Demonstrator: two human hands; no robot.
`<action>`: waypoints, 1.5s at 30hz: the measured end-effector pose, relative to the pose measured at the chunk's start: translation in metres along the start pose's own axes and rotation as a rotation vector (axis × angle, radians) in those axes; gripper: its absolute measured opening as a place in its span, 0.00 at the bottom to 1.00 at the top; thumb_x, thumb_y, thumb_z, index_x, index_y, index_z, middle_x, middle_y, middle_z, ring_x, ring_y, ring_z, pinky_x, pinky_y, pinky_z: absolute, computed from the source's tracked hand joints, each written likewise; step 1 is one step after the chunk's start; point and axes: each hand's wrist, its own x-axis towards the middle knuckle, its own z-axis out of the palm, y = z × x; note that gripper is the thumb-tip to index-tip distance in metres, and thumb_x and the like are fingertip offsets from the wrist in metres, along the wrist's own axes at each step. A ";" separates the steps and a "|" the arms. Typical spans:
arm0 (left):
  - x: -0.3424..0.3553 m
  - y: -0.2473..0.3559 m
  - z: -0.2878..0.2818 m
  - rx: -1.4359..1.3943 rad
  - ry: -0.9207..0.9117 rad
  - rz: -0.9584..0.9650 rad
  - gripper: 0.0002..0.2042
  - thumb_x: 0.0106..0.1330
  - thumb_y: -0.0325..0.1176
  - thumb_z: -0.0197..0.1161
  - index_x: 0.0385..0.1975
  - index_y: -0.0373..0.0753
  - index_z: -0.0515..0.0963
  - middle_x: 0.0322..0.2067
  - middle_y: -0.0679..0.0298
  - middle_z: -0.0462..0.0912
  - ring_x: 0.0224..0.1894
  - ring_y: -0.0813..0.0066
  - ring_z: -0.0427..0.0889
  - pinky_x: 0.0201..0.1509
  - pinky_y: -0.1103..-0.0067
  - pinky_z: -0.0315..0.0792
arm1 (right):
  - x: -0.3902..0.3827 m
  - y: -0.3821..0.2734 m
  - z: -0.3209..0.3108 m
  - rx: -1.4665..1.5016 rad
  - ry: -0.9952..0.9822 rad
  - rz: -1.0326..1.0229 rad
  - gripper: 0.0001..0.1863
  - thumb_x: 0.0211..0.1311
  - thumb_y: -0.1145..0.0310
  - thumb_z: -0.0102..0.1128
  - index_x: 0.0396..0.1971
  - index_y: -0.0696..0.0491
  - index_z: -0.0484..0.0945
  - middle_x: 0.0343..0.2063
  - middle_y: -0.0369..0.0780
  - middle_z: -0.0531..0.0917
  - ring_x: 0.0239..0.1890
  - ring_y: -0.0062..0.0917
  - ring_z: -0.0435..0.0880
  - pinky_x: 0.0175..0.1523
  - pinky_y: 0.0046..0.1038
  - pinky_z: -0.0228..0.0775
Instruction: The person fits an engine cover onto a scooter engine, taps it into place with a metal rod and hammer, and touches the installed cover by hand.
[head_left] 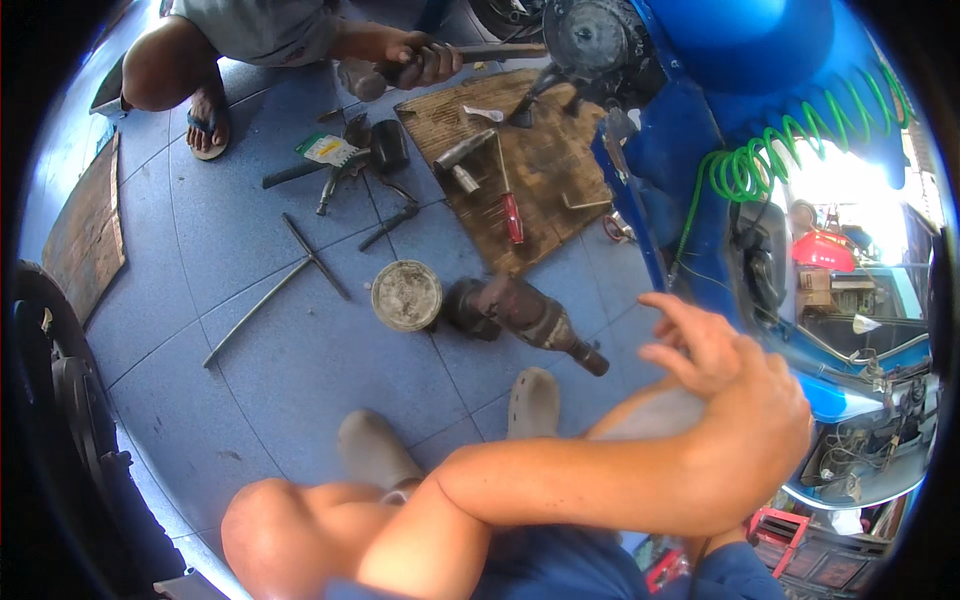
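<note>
My left hand [765, 420] and my right hand [690, 340] overlap at the right, beside a blue motorcycle body panel [635, 210]. My left forearm crosses in front of me; its hand is bent at the wrist, and its fingers are mostly hidden. From behind it, blurred fingers stretch toward the left and stand apart; these look like my right hand's, with no tool in them. Nearest on the floor lies a dark, greasy impact wrench [530, 315], its nose toward me. Touching or close to its left side stands a round tin [407, 295] with a dirty grey top.
Greasy cardboard [480, 215] bears a red-handled screwdriver [512, 217] and a T-shaped socket tool [465, 155]. A long T-handle wrench [265, 305] and locking pliers [340, 175] lie left. A co-worker's hand [430, 62] holds a hammer [365, 80]. A green coiled hose [745, 175] hangs right.
</note>
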 end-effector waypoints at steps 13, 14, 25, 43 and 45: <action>-0.003 -0.012 -0.007 -0.020 0.013 0.117 0.09 0.61 0.36 0.64 0.38 0.42 0.84 0.36 0.62 0.84 0.40 0.64 0.80 0.42 0.65 0.71 | -0.003 0.004 0.001 0.014 0.036 0.029 0.33 0.55 0.59 0.75 0.62 0.42 0.75 0.37 0.35 0.83 0.38 0.27 0.83 0.53 0.32 0.76; -0.001 -0.008 -0.004 -0.006 0.023 0.095 0.09 0.60 0.36 0.64 0.38 0.42 0.84 0.36 0.62 0.84 0.40 0.64 0.80 0.42 0.65 0.71 | -0.003 0.004 0.000 0.015 0.034 0.028 0.33 0.55 0.59 0.75 0.62 0.42 0.75 0.37 0.35 0.83 0.38 0.27 0.83 0.53 0.32 0.76; -0.001 -0.008 -0.007 0.003 0.029 0.077 0.08 0.59 0.34 0.65 0.36 0.42 0.85 0.35 0.63 0.84 0.40 0.65 0.80 0.43 0.64 0.71 | -0.003 -0.003 -0.005 -0.010 0.000 0.077 0.32 0.57 0.58 0.74 0.63 0.41 0.74 0.37 0.34 0.83 0.39 0.25 0.82 0.56 0.31 0.75; 0.004 0.008 -0.007 0.107 -0.100 -0.102 0.10 0.61 0.35 0.63 0.38 0.40 0.86 0.37 0.53 0.84 0.43 0.49 0.80 0.46 0.49 0.75 | -0.003 0.010 -0.007 0.029 -0.081 0.013 0.32 0.64 0.64 0.70 0.67 0.48 0.69 0.44 0.47 0.85 0.44 0.37 0.86 0.52 0.38 0.78; -0.009 -0.008 -0.024 -0.007 0.034 0.119 0.13 0.60 0.40 0.64 0.37 0.38 0.85 0.34 0.51 0.83 0.41 0.48 0.80 0.46 0.47 0.75 | -0.003 0.005 -0.009 0.042 -0.082 0.017 0.33 0.63 0.62 0.71 0.67 0.46 0.70 0.43 0.45 0.85 0.43 0.35 0.85 0.52 0.38 0.78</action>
